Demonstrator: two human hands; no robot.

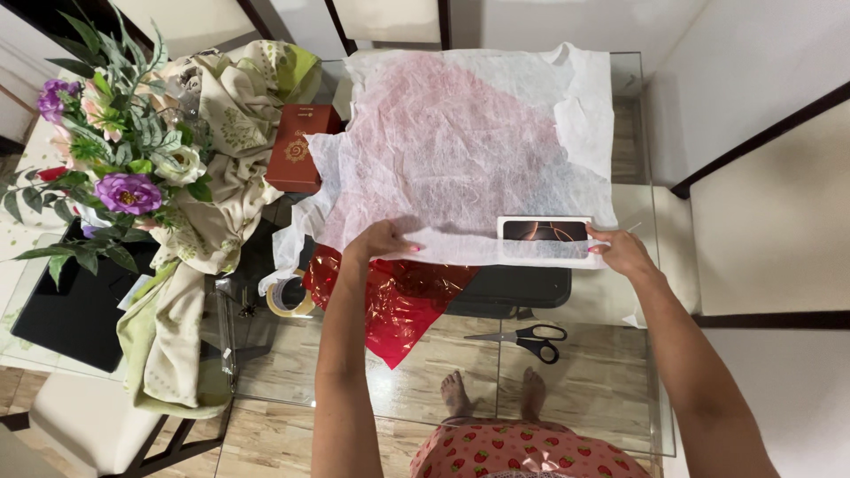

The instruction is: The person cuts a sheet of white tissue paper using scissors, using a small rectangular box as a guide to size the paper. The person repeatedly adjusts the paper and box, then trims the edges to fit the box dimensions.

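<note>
Hands work at the near edge of a white non-woven wrapping sheet (pixel 469 142) spread over a glass table (pixel 651 372). The left hand (pixel 379 241) presses that edge flat with loosely curled fingers, gripping nothing. The right hand (pixel 620 250) pinches the end of a slim white box with a dark picture (pixel 544 232) lying on the sheet's near edge. A neat result probably needs the box square to the edge and the sheet smoothed taut. Count: one white sheet, one red cellophane sheet (pixel 398 301) beneath, one slim box, one red gift box (pixel 297 146), one pair of scissors (pixel 527 339), one tape roll (pixel 288 296), one artificial bouquet (pixel 115 150).
</note>
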